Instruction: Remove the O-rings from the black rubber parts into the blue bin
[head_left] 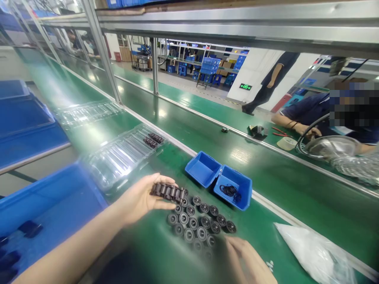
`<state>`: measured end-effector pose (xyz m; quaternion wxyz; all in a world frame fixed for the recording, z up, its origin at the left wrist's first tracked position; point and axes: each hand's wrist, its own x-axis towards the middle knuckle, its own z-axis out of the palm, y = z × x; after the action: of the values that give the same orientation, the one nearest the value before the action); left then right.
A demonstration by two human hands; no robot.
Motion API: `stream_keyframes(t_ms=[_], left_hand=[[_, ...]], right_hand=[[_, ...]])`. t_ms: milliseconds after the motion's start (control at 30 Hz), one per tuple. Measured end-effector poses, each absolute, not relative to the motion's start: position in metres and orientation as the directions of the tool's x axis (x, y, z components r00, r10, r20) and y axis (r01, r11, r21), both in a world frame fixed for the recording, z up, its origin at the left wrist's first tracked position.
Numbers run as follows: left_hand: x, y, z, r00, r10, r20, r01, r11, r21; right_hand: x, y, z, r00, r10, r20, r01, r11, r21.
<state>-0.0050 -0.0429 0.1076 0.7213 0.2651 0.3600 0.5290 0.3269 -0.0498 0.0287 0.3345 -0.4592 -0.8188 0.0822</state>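
Note:
My left hand (145, 199) is closed around a dark brown ribbed part (168, 192), a row of short segments, with its fingers behind and below it. Under and right of that part, many small black round pieces with ringed tops (193, 223) stand grouped on the green work surface (154, 240). My right hand (247, 258), smeared by motion, hovers by the lower right side of this group. Whether its fingers hold anything is not visible. Beyond the pieces are two joined blue bins (204, 169); the right one contains black rings (229, 190).
A clear plastic tray (118, 156) bears more dark ribbed parts (153, 139). At right lies a clear bag of white material (310, 248), near small white bits (269, 265). A blue crate (59, 189) stands at left. Across the line, a co-worker (310, 114) sits near red-handled pliers (280, 131).

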Motion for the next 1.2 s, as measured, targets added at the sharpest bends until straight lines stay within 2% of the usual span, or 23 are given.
stream_keyframes(t_ms=[200, 300, 400, 467, 600, 700, 867, 1200], left_hand=[[0.025, -0.063, 0.115, 0.241, 0.945, -0.222, -0.606, 0.325, 0.726], [0.034, -0.066, 0.114, 0.251, 0.922, -0.295, -0.624, 0.386, 0.679], [0.041, -0.066, 0.113, 0.214, 0.876, -0.433, -0.676, 0.453, 0.581], [0.046, -0.065, 0.114, 0.25, 0.827, -0.504, -0.698, 0.514, 0.499], [0.053, -0.065, 0.118, 0.326, 0.759, -0.563, -0.71, 0.59, 0.384], [0.058, -0.067, 0.121, 0.327, 0.743, -0.584, -0.743, 0.584, 0.328], [0.062, -0.07, 0.124, 0.266, 0.735, -0.624, -0.784, 0.542, 0.304], [0.062, -0.072, 0.123, 0.271, 0.741, -0.614, -0.793, 0.533, 0.294]], right_hand=[[0.338, -0.052, 0.017, -0.385, 0.787, 0.482, 0.689, 0.592, -0.418], [0.338, -0.056, 0.012, -0.381, 0.794, 0.474, 0.69, 0.585, -0.425], [0.336, -0.06, 0.01, -0.387, 0.806, 0.447, 0.678, 0.578, -0.454], [0.335, -0.062, 0.011, -0.396, 0.808, 0.436, 0.665, 0.58, -0.471], [0.333, -0.065, 0.014, -0.398, 0.803, 0.444, 0.647, 0.589, -0.484], [0.332, -0.066, 0.017, -0.405, 0.788, 0.464, 0.632, 0.608, -0.48], [0.33, -0.067, 0.02, -0.423, 0.767, 0.482, 0.611, 0.634, -0.474], [0.329, -0.067, 0.019, -0.443, 0.751, 0.489, 0.608, 0.653, -0.452]])
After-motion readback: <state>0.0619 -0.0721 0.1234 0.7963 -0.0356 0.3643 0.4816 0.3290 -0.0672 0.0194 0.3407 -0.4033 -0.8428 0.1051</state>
